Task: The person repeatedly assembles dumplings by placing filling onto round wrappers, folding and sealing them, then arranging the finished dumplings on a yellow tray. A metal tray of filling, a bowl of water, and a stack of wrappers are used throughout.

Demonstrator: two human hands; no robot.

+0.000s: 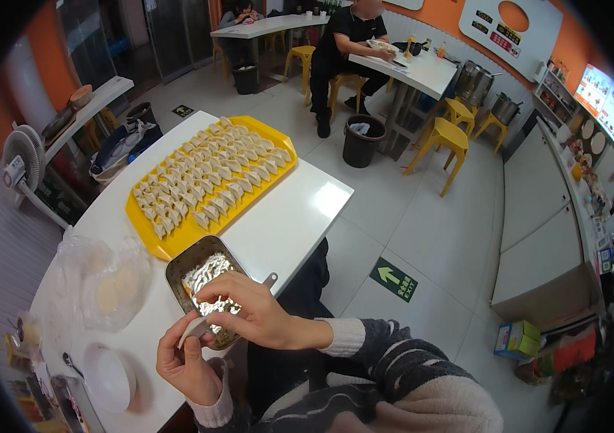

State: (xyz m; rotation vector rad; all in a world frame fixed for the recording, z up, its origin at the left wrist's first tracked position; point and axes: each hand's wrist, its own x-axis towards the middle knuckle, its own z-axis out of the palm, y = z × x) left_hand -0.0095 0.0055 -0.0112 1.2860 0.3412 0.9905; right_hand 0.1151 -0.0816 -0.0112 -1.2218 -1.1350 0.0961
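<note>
A folded dumpling wrapper is pinched between the thumb and fingers of my left hand. My right hand arches over it from the right, its thumb at the wrapper's upper edge and its index finger raised apart. Whether the right fingers also grip the wrapper is unclear. Beneath both hands is a rectangular metal pan containing filling, partly hidden by my right hand. A shiny metal surface shows inside it. Beyond the pan, rows of shaped dumplings cover most of a yellow tray.
Left of the pan lies a clear plastic bag with pale wrappers inside. A white bowl and a spoon are at the near left of the white table. A fan stands farther left. Across the floor, a seated person eats.
</note>
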